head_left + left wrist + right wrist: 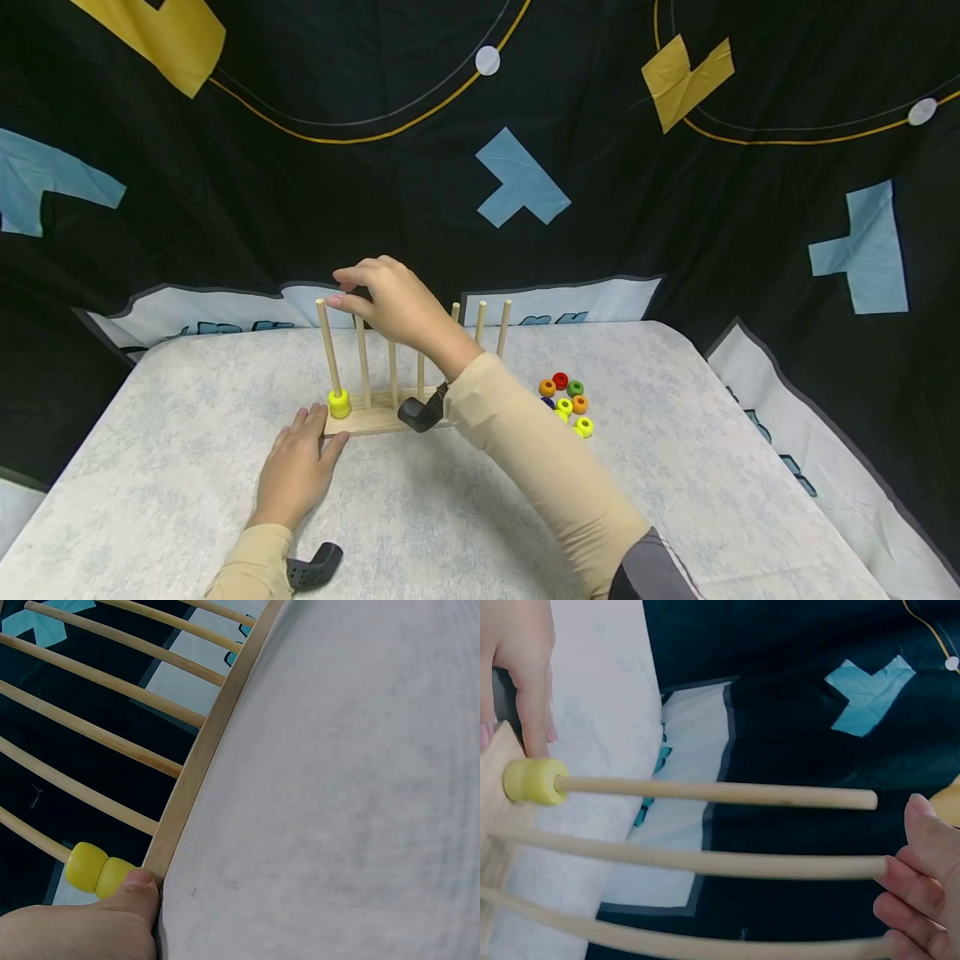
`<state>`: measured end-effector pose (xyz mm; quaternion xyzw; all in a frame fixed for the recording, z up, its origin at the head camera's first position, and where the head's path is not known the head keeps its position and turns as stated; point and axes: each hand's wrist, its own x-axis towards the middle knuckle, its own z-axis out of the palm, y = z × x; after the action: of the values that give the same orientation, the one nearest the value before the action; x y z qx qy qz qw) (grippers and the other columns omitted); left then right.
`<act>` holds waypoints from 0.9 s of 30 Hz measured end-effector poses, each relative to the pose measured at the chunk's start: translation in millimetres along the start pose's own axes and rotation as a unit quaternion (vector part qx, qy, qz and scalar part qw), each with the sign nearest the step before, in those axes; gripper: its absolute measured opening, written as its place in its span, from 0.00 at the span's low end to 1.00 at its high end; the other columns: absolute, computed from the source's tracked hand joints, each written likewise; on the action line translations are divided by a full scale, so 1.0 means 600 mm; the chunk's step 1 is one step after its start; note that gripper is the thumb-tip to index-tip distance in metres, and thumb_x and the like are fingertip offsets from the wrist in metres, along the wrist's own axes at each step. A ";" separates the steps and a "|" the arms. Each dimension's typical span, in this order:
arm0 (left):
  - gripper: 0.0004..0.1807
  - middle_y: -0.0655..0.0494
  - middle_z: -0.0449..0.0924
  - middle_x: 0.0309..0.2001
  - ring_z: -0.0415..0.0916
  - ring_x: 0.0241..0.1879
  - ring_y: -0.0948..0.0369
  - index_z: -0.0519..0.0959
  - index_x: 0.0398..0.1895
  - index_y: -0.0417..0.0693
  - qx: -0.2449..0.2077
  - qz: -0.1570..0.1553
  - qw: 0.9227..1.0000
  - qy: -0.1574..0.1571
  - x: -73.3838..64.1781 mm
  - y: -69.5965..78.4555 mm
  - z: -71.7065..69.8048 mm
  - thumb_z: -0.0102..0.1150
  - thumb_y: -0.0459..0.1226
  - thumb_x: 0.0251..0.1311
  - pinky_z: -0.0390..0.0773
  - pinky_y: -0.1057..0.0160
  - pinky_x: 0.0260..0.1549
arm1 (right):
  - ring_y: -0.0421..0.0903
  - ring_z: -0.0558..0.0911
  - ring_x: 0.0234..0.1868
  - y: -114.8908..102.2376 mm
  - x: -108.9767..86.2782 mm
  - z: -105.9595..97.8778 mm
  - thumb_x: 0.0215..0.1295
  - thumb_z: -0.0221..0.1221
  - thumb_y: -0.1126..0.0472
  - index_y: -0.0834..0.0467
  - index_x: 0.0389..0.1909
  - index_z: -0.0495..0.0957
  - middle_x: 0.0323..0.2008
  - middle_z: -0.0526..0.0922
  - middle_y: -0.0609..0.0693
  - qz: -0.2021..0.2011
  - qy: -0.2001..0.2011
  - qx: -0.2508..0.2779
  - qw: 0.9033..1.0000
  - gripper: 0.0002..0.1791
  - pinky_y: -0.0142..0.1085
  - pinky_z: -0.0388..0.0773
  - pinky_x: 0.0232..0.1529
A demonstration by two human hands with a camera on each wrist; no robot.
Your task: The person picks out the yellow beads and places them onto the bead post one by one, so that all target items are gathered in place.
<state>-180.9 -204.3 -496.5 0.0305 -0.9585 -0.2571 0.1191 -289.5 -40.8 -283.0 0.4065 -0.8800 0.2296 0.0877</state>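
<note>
A wooden peg rack (365, 423) has several upright rods on a flat base. Two yellow beads (340, 404) are stacked at the foot of its leftmost rod (328, 346). My left hand (295, 467) rests at the base's left corner, fingers extended at the end and thumb against the front edge; that thumb (135, 889) shows in the left wrist view. Up by the tops of the left rods is my right hand (393, 304). Its thumb and fingers are apart with nothing between them, and in the right wrist view they appear close to the rod ends (866, 799).
Right of the rack lies a loose group of beads, among them a red bead (560, 381), a green bead (575, 388), an orange bead (580, 404) and a yellow bead (584, 427). A pale cloth covers the table (675, 467). Dark fabric (375, 200) hangs behind.
</note>
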 end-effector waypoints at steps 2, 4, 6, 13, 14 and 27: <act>0.36 0.29 0.59 0.72 0.53 0.73 0.34 0.60 0.72 0.29 -0.001 -0.002 1.000 -0.002 0.000 0.000 0.000 0.50 0.49 0.74 0.52 0.35 0.73 | 0.39 0.76 0.60 0.004 -0.003 -0.008 0.71 0.58 0.47 0.52 0.64 0.76 0.55 0.83 0.43 0.002 0.001 0.007 1.000 0.24 0.26 0.74 0.60; 0.37 0.29 0.59 0.72 0.53 0.74 0.34 0.59 0.72 0.29 0.001 -0.004 1.000 -0.004 0.000 0.000 0.000 0.50 0.49 0.74 0.52 0.35 0.73 | 0.40 0.76 0.60 0.010 -0.007 -0.016 0.71 0.58 0.47 0.53 0.64 0.77 0.55 0.83 0.43 0.003 0.005 0.009 1.000 0.24 0.27 0.74 0.60; 0.36 0.29 0.58 0.72 0.52 0.74 0.34 0.59 0.72 0.29 0.001 -0.006 1.000 -0.007 0.001 0.000 0.000 0.50 0.49 0.74 0.51 0.35 0.73 | 0.40 0.76 0.59 0.017 -0.012 -0.024 0.71 0.59 0.48 0.52 0.63 0.77 0.54 0.84 0.44 0.006 0.011 0.011 1.000 0.24 0.28 0.75 0.60; 0.36 0.29 0.57 0.73 0.51 0.74 0.34 0.58 0.73 0.29 -0.003 -0.003 1.000 -0.007 0.000 0.000 -0.001 0.48 0.49 0.74 0.50 0.35 0.73 | 0.42 0.76 0.59 0.051 -0.042 -0.058 0.69 0.61 0.49 0.53 0.62 0.78 0.53 0.84 0.44 0.011 0.064 0.016 0.998 0.24 0.31 0.75 0.61; 0.37 0.29 0.57 0.73 0.51 0.74 0.35 0.58 0.73 0.29 -0.003 -0.003 1.000 -0.007 0.000 0.000 -0.001 0.48 0.49 0.74 0.49 0.35 0.73 | 0.42 0.76 0.59 0.057 -0.048 -0.064 0.69 0.61 0.49 0.53 0.62 0.78 0.53 0.84 0.45 0.010 0.073 0.019 0.997 0.24 0.31 0.75 0.62; 0.37 0.29 0.57 0.73 0.50 0.75 0.35 0.58 0.73 0.30 0.003 0.000 1.000 -0.013 0.000 0.000 -0.002 0.46 0.51 0.75 0.49 0.35 0.73 | 0.42 0.79 0.59 0.158 -0.142 -0.129 0.67 0.64 0.53 0.54 0.60 0.80 0.52 0.86 0.47 0.064 0.195 0.078 0.976 0.22 0.39 0.76 0.64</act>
<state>-180.6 -205.0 -495.4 0.0277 -0.9608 -0.2545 0.1067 -308.2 107.1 -275.3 0.3020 -0.8498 0.3773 0.2106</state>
